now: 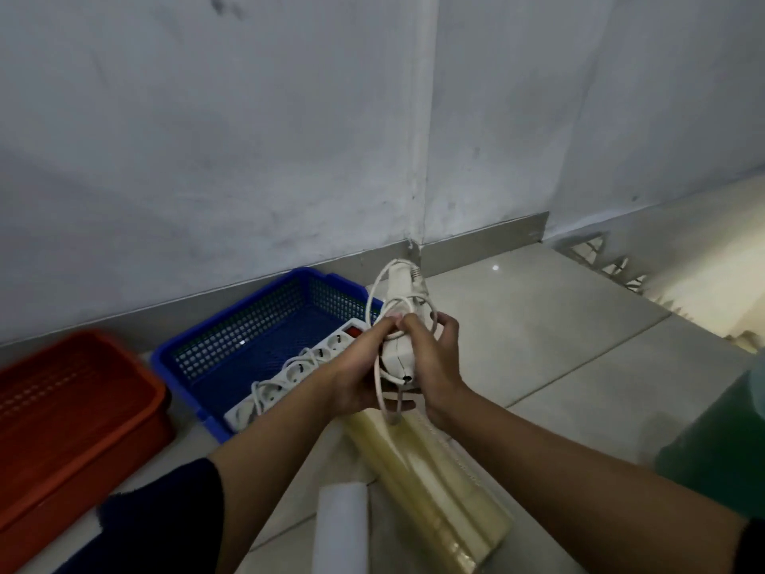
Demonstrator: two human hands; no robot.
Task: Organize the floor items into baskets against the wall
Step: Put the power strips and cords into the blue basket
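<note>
Both hands hold a white power strip (398, 353) upright above the floor, its white cord (378, 296) looped around it. My left hand (364, 366) grips it from the left and pinches the cord. My right hand (432, 358) wraps the strip's right side. Against the wall sits a blue mesh basket (232, 337), and another white multi-socket strip (298, 368) with a red switch lies inside it. An orange basket (70, 408) stands to its left.
Below my hands a yellowish clear-wrapped roll (430, 482) lies on the tiled floor, with a white roll (341, 528) beside it. A green object (720, 449) sits at the right edge. Grey walls meet in a corner (418, 242) behind the baskets.
</note>
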